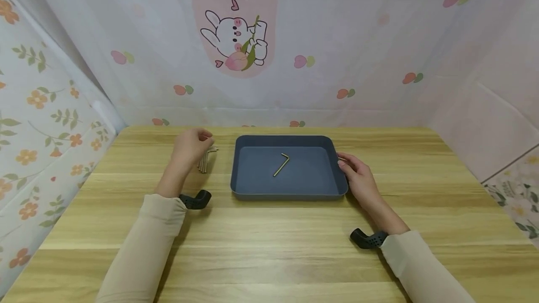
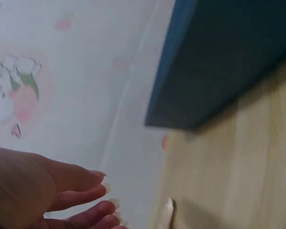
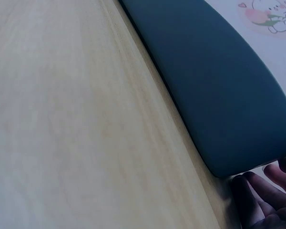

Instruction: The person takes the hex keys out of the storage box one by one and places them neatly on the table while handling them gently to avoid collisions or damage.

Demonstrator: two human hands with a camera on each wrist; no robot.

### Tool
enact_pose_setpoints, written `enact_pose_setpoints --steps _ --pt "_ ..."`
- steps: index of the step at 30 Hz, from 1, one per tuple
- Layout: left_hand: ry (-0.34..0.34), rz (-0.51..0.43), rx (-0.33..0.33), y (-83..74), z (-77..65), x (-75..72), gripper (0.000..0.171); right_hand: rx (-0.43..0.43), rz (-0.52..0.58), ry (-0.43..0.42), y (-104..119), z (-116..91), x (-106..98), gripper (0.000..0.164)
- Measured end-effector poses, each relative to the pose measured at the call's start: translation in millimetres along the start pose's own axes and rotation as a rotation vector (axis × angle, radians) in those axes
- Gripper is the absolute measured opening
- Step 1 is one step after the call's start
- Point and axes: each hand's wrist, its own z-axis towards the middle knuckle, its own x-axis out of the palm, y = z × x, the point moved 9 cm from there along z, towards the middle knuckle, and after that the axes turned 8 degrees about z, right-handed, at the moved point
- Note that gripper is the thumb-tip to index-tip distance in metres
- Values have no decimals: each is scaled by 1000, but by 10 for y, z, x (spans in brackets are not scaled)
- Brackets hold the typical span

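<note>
A blue-grey rectangular tray (image 1: 290,196) stands on the table with one L-shaped hex key (image 1: 281,166) lying inside it. My right hand (image 1: 361,182) holds the tray's right side, thumb at the rim and the other fingers low by the outer wall. Left of the tray lies a small bunch of hex keys (image 1: 204,162), partly covered by my left hand (image 1: 189,149). That hand hovers over them with loosely bent fingers (image 2: 93,212) and nothing visible between them. In the left wrist view, the end of a hex key (image 2: 168,210) shows near the fingertips.
The wooden table (image 1: 269,247) runs back to a white printed curtain (image 1: 345,50). Floral cloth (image 1: 50,120) hangs along the left side. Black bands with protruding mounts (image 1: 198,199) sit on both wrists, beside beige sleeves.
</note>
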Motion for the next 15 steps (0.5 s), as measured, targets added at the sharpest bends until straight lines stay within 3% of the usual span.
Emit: enact_pose_setpoints --steps 8,15 --pt "65 11 65 -423 -114 43 33 0 1 2 9 5 13 46" --pt "179 31 113 -713 -130 213 31 5 7 -1 7 5 8 45"
